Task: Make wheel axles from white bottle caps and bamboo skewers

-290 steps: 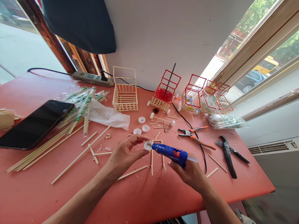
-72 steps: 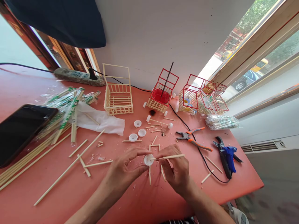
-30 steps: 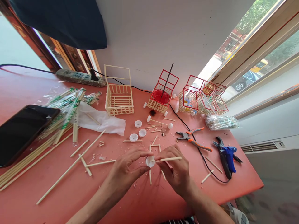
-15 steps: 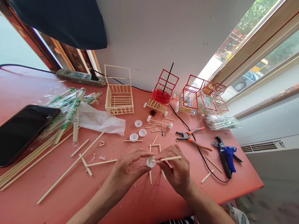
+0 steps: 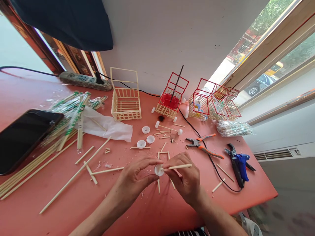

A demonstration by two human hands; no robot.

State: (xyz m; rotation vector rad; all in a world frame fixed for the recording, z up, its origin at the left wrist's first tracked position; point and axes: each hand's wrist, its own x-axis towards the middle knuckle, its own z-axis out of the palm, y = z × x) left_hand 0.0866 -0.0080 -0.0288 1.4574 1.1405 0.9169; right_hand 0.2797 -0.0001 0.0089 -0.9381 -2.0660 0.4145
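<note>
Between thumb and fingers my left hand grips a white bottle cap, its hollow side facing me. A thin wooden stick is pinched in my right hand, and its left end reaches into the cap. Under both hands lies a small frame of wooden sticks on the red table, partly hidden by my fingers. Just beyond are several loose white caps. Farther back, a stick axle with a white cap at each end lies among short stick pieces.
A bare stick basket and red-trimmed stick carts stand along the wall. Pliers and a blue glue gun lie at right. A phone, wrapped chopsticks and a power strip are at left.
</note>
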